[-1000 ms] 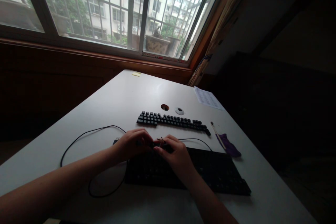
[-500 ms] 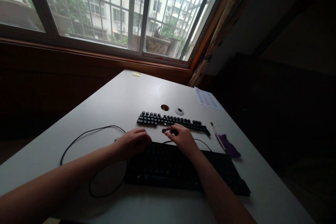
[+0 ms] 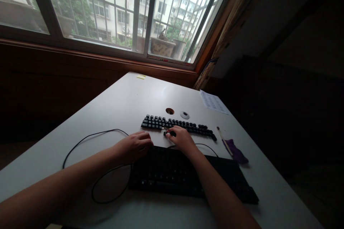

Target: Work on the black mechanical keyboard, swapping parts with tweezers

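Observation:
A black keyboard (image 3: 172,171), most of it dark, lies on the table below both hands. My left hand (image 3: 138,145) has its fingers curled together at the keyboard's upper left edge; the fingertips are partly hidden. Beyond the keyboard, my right hand (image 3: 180,137) pinches at a small black keycap (image 3: 165,133). Something thin and partly red shows by those fingers, too small to name. Just past the right hand, rows of loose black keycaps (image 3: 152,123) stand on the table, with a gap near the fingertips.
A black cable (image 3: 80,139) loops on the left side of the white table (image 3: 113,103). At right lie a brush (image 3: 224,141) and a purple cloth (image 3: 238,152). Farther back are a round hole (image 3: 170,111), its cover (image 3: 184,115), a printed sheet (image 3: 213,102) and yellow notes (image 3: 141,76).
My right hand has shifted slightly left along the near side of the keycap rows, and the small keycap has moved left with it. My left hand stays at the keyboard's edge.

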Available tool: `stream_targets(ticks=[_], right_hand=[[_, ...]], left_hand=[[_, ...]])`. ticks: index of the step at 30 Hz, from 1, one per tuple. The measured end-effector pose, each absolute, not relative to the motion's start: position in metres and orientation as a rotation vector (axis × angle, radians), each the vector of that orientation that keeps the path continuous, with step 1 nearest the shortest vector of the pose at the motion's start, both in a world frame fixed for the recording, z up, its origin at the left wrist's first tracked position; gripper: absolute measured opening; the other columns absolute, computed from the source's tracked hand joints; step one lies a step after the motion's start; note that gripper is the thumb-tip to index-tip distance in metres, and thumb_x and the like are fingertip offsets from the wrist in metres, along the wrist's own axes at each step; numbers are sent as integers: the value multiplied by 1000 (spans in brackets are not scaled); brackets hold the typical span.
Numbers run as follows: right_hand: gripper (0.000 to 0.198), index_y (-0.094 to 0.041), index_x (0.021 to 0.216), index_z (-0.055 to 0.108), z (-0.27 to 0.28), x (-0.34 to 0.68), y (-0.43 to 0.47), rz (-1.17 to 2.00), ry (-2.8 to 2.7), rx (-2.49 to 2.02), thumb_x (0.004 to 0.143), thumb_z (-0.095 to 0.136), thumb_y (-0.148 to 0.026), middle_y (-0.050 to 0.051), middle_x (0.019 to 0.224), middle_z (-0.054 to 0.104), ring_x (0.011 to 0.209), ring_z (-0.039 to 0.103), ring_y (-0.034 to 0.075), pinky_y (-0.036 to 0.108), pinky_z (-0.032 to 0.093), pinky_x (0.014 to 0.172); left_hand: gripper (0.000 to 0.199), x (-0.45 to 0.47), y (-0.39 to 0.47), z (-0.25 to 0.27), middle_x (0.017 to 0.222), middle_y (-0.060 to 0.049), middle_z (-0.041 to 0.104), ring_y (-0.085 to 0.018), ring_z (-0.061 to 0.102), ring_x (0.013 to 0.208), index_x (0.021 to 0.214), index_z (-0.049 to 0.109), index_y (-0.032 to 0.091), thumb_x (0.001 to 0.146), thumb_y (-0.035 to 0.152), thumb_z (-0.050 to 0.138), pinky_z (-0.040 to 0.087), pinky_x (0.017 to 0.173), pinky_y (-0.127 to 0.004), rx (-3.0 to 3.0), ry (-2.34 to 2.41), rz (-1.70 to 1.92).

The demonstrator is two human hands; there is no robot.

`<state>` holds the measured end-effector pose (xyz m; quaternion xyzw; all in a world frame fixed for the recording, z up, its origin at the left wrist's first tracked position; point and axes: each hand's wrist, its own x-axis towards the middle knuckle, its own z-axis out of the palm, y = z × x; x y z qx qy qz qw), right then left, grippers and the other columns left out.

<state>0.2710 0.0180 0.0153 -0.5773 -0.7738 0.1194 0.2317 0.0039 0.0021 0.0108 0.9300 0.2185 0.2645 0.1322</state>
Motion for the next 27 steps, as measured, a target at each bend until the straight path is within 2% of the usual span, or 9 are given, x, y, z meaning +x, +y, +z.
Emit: stream_targets(ticks=[7,14,20,27], right_hand=[[15,-21,99,76,11,271,18,291,-2112,-1597,87,67,-26,7,97,72,92,68,23,33,50,84],[16,-20,101,76,10,269,16,263,-2097,-1582,88,67,-26,8,100,72,94,68,23,33,50,87],[20,-20,106,74,11,272,15,219,-2085,-1546,88,67,-26,7,99,71,92,68,23,33,51,86],[15,-23,99,77,11,272,12,200,-2131,-1496,89,65,-23,4,91,70,84,68,19,29,53,80]], left_hand=[[16,3,2,13,95,-7,61,-18,58,85,98,65,18,93,13,50,48,76,-28,2706,628,748],[20,-1,-2,23,105,-7,62,-19,60,88,110,64,21,91,19,57,49,78,-31,2817,561,625],[22,-1,-5,28,105,-7,63,-19,61,84,114,63,20,94,21,54,51,78,-32,2918,522,578],[24,-2,-7,30,107,-7,62,-20,63,86,116,62,20,94,23,55,52,79,-35,2936,528,541]])
